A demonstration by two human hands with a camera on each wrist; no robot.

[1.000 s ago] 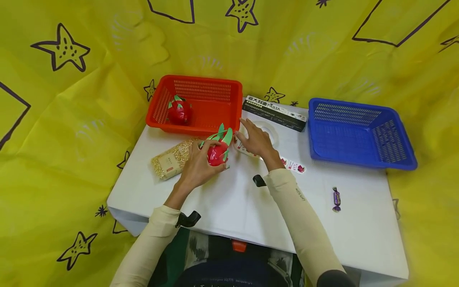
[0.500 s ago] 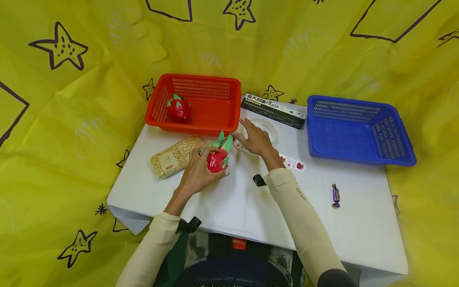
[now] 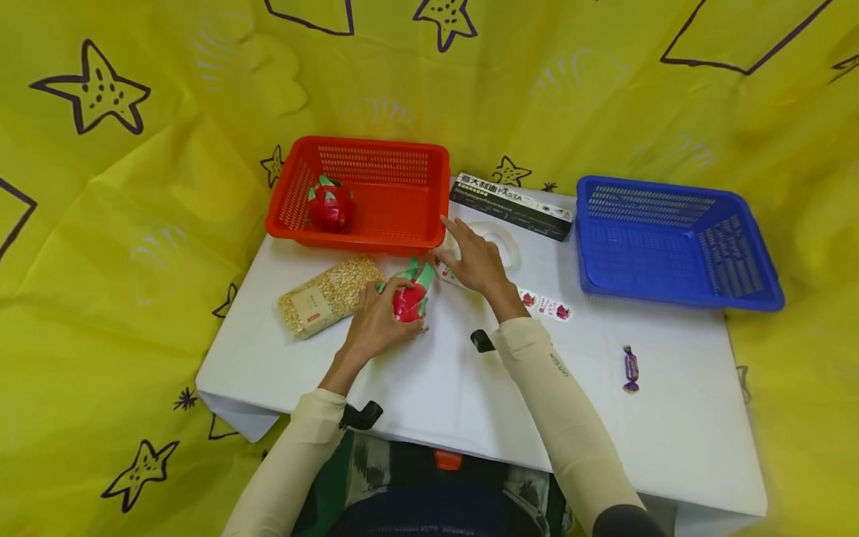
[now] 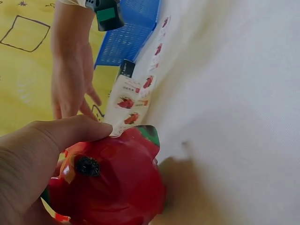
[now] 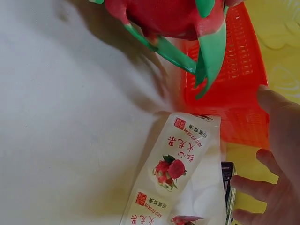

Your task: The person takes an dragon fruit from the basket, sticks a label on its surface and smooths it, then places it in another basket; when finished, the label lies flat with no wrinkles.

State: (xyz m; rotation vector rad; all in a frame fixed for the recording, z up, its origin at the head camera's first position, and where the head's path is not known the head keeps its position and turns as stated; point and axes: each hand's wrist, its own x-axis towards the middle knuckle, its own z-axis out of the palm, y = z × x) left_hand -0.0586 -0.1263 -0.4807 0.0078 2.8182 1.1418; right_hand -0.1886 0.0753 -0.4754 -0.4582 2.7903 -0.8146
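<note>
In the head view my left hand holds a red dragon fruit with green leaf tips. Thumb and fingers curl round its sides, and the left wrist view shows its dark round end. A shadow lies beside the fruit on the white cloth. My right hand hovers with fingers spread, apart from the fruit, near the red basket's front right corner. Under and beside it runs a strip of stickers printed with dragon fruit, coming off a white roll. Another dragon fruit sits inside the red basket.
A bag of corn kernels lies left of my left hand. Behind the roll is a black pasta box. A blue basket stands at the right, with a purple wrapped candy in front of it on the table.
My left hand has brought the dragon fruit slightly lower and nearer to me, its leaves now farther from the red basket's rim. The right hand has barely moved.
</note>
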